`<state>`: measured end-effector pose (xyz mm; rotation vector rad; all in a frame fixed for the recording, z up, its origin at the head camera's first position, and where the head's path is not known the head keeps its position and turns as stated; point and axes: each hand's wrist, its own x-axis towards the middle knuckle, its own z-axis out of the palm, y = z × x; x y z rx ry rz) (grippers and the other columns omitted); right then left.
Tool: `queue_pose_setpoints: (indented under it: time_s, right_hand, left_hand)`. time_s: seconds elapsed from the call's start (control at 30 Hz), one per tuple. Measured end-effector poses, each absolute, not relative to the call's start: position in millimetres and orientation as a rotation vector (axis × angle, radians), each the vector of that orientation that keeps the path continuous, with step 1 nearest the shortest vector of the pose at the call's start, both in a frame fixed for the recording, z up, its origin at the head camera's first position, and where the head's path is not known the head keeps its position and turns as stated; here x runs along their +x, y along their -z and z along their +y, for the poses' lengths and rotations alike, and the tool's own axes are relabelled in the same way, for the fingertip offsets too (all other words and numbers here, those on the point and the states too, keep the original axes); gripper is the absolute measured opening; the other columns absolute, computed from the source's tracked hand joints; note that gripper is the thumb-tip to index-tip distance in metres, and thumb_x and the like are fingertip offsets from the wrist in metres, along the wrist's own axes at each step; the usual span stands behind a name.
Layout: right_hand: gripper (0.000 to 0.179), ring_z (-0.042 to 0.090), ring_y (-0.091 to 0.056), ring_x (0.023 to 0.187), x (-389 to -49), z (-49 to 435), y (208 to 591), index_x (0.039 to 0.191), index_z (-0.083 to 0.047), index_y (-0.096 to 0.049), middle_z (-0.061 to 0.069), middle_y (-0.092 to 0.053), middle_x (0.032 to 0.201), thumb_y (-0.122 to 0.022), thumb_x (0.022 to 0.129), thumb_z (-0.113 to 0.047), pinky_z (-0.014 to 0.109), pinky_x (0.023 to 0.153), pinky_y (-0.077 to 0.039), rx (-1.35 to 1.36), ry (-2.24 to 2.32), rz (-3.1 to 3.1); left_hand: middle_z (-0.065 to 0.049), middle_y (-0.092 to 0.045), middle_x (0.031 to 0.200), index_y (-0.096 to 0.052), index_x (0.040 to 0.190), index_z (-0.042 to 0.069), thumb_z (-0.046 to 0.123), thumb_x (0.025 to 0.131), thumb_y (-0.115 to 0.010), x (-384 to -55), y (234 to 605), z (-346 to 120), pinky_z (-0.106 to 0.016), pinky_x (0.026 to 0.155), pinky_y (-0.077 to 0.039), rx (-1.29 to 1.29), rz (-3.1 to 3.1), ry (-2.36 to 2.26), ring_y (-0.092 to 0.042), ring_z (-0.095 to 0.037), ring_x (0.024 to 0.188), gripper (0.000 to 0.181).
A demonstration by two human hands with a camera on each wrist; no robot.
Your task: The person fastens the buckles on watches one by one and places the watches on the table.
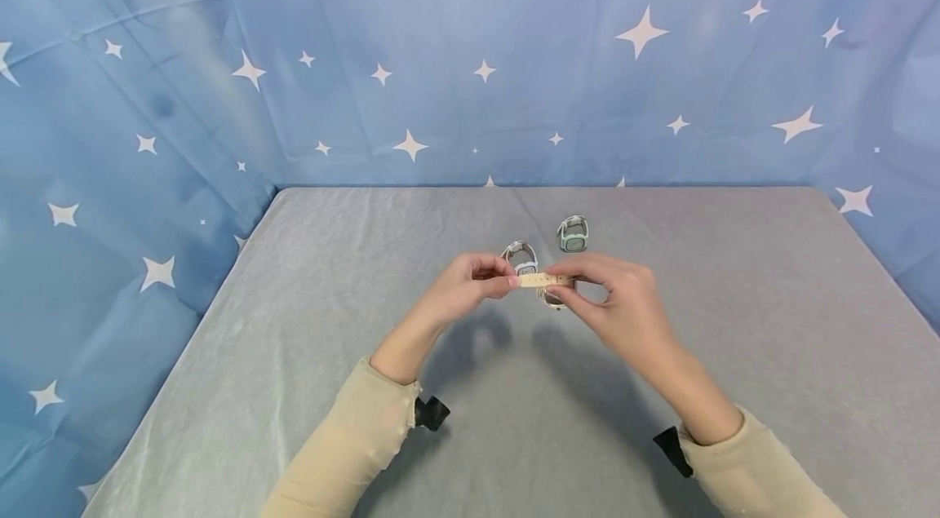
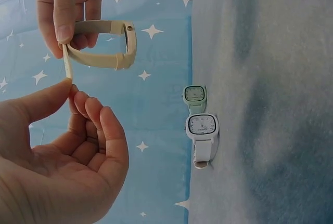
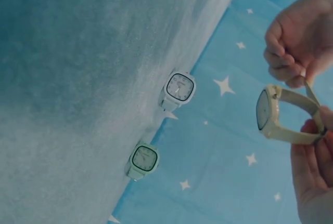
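Note:
Held up above the table is a cream wristwatch (image 1: 534, 280), its strap closed into a loop. My left hand (image 1: 464, 288) pinches the free strap end between thumb and forefinger; in the left wrist view its other fingers curl loosely. On the strap opposite the case, the right hand (image 1: 620, 294) grips with thumb and fingers, which partly hide the buckle area. The right wrist view shows the cream watch case (image 3: 265, 114) side-on, facing away from the hands. Behind the hands, a white wristwatch (image 2: 202, 124) and a pale green wristwatch (image 2: 195, 93) stand on the table.
A grey cloth covers the table (image 1: 330, 257). Blue curtain fabric (image 1: 455, 28) with white stars hangs along the back and sides. The pale green watch (image 1: 574, 242) stands farther back and to the right of the white one (image 1: 525, 267).

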<state>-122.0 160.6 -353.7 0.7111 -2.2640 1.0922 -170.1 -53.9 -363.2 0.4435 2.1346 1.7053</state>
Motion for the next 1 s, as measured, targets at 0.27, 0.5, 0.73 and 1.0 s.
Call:
queue_pose_setpoints:
  time_s: [0.27,0.5,0.73,1.0]
  right_hand:
    - [0.026,-0.006,-0.066,0.083,-118.8,162.6,349.4,0.098,-0.008,-0.078,0.005,-0.077,0.090,-0.081,0.077,0.007,0.011,0.084,-0.054,0.602,-1.308,-2.226]
    - [0.027,-0.006,-0.065,0.083,-118.5,162.8,348.0,0.097,-0.009,-0.078,0.006,-0.077,0.089,-0.081,0.076,0.007,0.012,0.085,-0.054,0.596,-1.313,-2.200]
    - [0.027,-0.005,-0.065,0.082,-118.3,161.4,347.8,0.098,-0.007,-0.078,0.008,-0.077,0.090,-0.080,0.076,0.008,0.012,0.085,-0.054,0.591,-1.328,-2.177]
    - [0.026,-0.003,-0.065,0.082,-118.5,161.0,348.2,0.098,-0.007,-0.077,0.008,-0.076,0.090,-0.080,0.077,0.009,0.013,0.084,-0.055,0.584,-1.350,-2.165]
  left_hand:
    - [-0.013,-0.069,0.102,-0.068,0.110,-0.001,0.006,0.089,-0.071,-166.1,365.5,-53.5,-0.024,0.081,-0.053,0.533,2.165,-1.767,-0.063,-0.008,0.086,0.022]
    - [-0.028,-0.066,0.118,-0.064,0.118,-0.008,-0.003,0.086,-0.071,-163.3,372.9,-47.3,-0.024,0.088,-0.056,0.617,2.126,-1.779,-0.067,-0.033,0.105,0.032]
    - [-0.026,-0.069,0.112,-0.066,0.112,-0.007,-0.002,0.086,-0.072,-161.1,379.2,-39.1,-0.025,0.088,-0.057,0.644,2.168,-1.816,-0.069,-0.028,0.103,0.027]
    - [-0.025,-0.069,0.110,-0.067,0.110,-0.006,0.000,0.087,-0.071,-160.2,380.0,-36.9,-0.025,0.089,-0.057,0.645,2.195,-1.843,-0.070,-0.028,0.103,0.024]
